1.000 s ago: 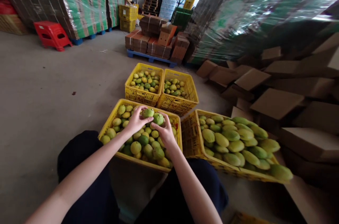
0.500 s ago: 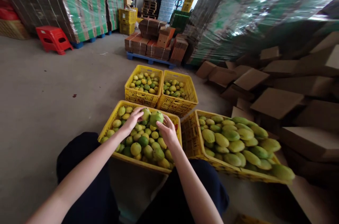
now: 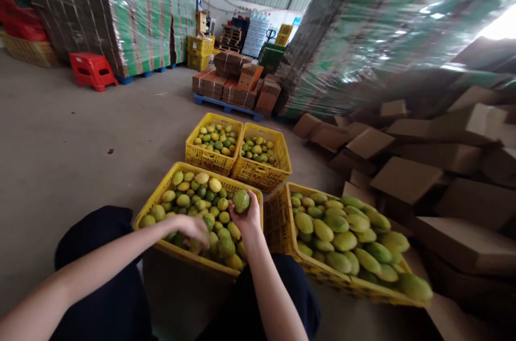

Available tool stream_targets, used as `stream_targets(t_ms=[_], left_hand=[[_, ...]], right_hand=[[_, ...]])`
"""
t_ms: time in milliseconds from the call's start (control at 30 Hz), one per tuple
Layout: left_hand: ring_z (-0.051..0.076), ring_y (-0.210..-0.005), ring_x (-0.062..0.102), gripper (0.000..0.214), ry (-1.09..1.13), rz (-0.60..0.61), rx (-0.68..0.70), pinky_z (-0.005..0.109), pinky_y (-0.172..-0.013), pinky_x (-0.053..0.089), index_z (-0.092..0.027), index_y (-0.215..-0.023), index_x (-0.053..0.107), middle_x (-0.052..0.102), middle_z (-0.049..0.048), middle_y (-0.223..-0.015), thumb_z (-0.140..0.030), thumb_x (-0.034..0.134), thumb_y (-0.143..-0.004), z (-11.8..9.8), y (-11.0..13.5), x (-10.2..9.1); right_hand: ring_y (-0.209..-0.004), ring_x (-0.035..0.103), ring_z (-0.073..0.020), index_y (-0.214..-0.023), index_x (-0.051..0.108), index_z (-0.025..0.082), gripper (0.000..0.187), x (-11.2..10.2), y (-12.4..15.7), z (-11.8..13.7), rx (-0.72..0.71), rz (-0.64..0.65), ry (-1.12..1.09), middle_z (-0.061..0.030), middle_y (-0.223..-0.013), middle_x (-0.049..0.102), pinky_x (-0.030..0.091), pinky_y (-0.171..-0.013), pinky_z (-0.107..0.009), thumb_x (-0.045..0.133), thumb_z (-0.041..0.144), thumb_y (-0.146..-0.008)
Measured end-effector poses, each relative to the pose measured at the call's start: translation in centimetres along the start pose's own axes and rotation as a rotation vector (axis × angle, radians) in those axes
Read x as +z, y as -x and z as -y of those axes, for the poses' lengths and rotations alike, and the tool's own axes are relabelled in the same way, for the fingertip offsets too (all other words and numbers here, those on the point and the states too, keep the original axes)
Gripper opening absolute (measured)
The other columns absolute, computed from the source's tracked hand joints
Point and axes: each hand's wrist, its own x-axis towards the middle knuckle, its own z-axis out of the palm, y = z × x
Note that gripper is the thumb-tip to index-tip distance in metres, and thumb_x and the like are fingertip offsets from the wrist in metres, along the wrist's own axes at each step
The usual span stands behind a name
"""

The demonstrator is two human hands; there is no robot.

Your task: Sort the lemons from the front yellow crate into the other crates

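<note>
My right hand point(image 3: 249, 216) is wrapped round a round green fruit point(image 3: 241, 201), held up over the right side of a yellow plastic crate point(image 3: 150, 199). In that crate lie many roundish green and yellow fruits point(image 3: 183, 200). My left hand point(image 3: 194, 229), smeared by motion, is low over the fruits near the crate's front edge. Its fingers point down, and whether they grip a fruit I cannot tell. To the right stands another yellow crate point(image 3: 278, 217), heaped with larger, longer green-yellow fruits point(image 3: 341, 222).
Two more yellow crates point(image 3: 207, 160) with fruit stand just beyond. Flattened cartons lie on a blue pallet point(image 3: 228, 106) farther back. Cardboard boxes point(image 3: 407, 179) are piled at the right. A red stool point(image 3: 93, 70) and wrapped pallet stacks point(image 3: 145, 13) stand at the left.
My left hand has left the fruit it was touching beside my right hand and moved down toward the crate's front. My right hand keeps its green fruit. The view has tilted up slightly.
</note>
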Motion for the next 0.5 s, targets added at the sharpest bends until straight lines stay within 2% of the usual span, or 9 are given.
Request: stream_targets(t_ms=[67,133,200,233,333,367,400,433,500], left_hand=[[0.017,-0.030,0.049,0.025,-0.097,0.180,-0.097,0.021,-0.026,0.025,-0.022,-0.054,0.069,0.061,0.0004,-0.046,-0.026,0.093,-0.050,2.5,-0.5,2.6],[0.025,-0.034,0.056,0.026,-0.169,0.350,-0.192,0.023,-0.025,0.026,-0.024,-0.050,0.068,0.062,0.0020,-0.046,-0.021,0.092,-0.038,4.0,-1.2,4.2],[0.027,-0.038,0.060,0.025,-0.260,0.381,-0.220,0.023,-0.028,0.029,-0.023,-0.050,0.069,0.062,0.0027,-0.047,-0.022,0.091,-0.038,3.7,-2.0,3.9],[0.026,-0.041,0.061,0.023,-0.308,0.332,-0.199,0.024,-0.031,0.032,-0.023,-0.053,0.070,0.063,0.0031,-0.049,-0.027,0.090,-0.042,2.8,-2.4,2.9],[0.022,-0.059,0.066,0.028,-0.304,-0.071,-0.035,0.029,-0.049,0.049,-0.022,-0.072,0.072,0.071,0.0050,-0.068,-0.048,0.079,-0.066,-2.1,-2.3,-2.1],[0.022,-0.064,0.068,0.033,-0.134,-0.422,0.096,0.031,-0.057,0.053,-0.020,-0.080,0.071,0.074,0.0069,-0.079,-0.052,0.075,-0.071,-3.8,-1.8,-4.0],[0.022,-0.073,0.071,0.037,0.068,-0.716,0.187,0.032,-0.065,0.056,-0.020,-0.093,0.070,0.076,0.0090,-0.096,-0.053,0.069,-0.077,-5.2,-1.1,-5.8],[0.022,-0.083,0.073,0.038,0.238,-0.934,0.261,0.031,-0.073,0.057,-0.021,-0.106,0.068,0.074,0.0109,-0.113,-0.050,0.063,-0.083,-6.2,-0.2,-7.4],[0.020,-0.097,0.073,0.038,0.442,-1.228,0.349,0.028,-0.081,0.056,-0.021,-0.118,0.063,0.067,0.0114,-0.135,-0.042,0.051,-0.089,-7.0,1.6,-9.6]], right_hand=[[-0.052,0.057,-0.0182,-0.071,0.057,0.026,0.042,-0.4,0.2,0.4,0.058,-0.059,-0.055,-0.0017,-0.062,0.062,0.050,-0.042,-0.031,0.074,0.064,-0.064],[-0.056,0.059,-0.0194,-0.073,0.058,0.026,0.040,-0.5,0.6,0.7,0.094,-0.106,-0.122,-0.0021,-0.065,0.065,0.051,-0.045,-0.032,0.076,0.061,-0.065],[-0.059,0.062,-0.0195,-0.076,0.060,0.026,0.035,-0.4,1.0,1.0,0.160,-0.159,-0.217,-0.0026,-0.068,0.067,0.051,-0.045,-0.030,0.077,0.056,-0.067],[-0.059,0.062,-0.0191,-0.078,0.061,0.025,0.033,-0.3,1.2,1.2,0.193,-0.180,-0.259,-0.0028,-0.070,0.068,0.051,-0.045,-0.029,0.076,0.053,-0.069],[-0.057,0.062,-0.0173,-0.081,0.061,0.024,0.025,0.2,1.6,1.6,0.256,-0.209,-0.343,-0.0033,-0.071,0.069,0.047,-0.041,-0.024,0.069,0.047,-0.077],[-0.056,0.062,-0.0165,-0.082,0.061,0.023,0.024,0.3,1.6,1.7,0.267,-0.214,-0.363,-0.0036,-0.070,0.069,0.045,-0.039,-0.022,0.066,0.046,-0.079],[-0.055,0.061,-0.0157,-0.083,0.061,0.023,0.024,0.4,1.6,1.8,0.275,-0.217,-0.377,-0.0037,-0.070,0.069,0.043,-0.039,-0.021,0.065,0.046,-0.080],[-0.055,0.061,-0.0150,-0.083,0.060,0.022,0.024,0.5,1.6,1.8,0.284,-0.221,-0.382,-0.0037,-0.070,0.069,0.043,-0.039,-0.020,0.064,0.045,-0.081],[-0.055,0.060,-0.0142,-0.083,0.059,0.023,0.024,0.6,1.4,1.7,0.300,-0.227,-0.360,-0.0030,-0.069,0.069,0.044,-0.039,-0.020,0.065,0.045,-0.080]])
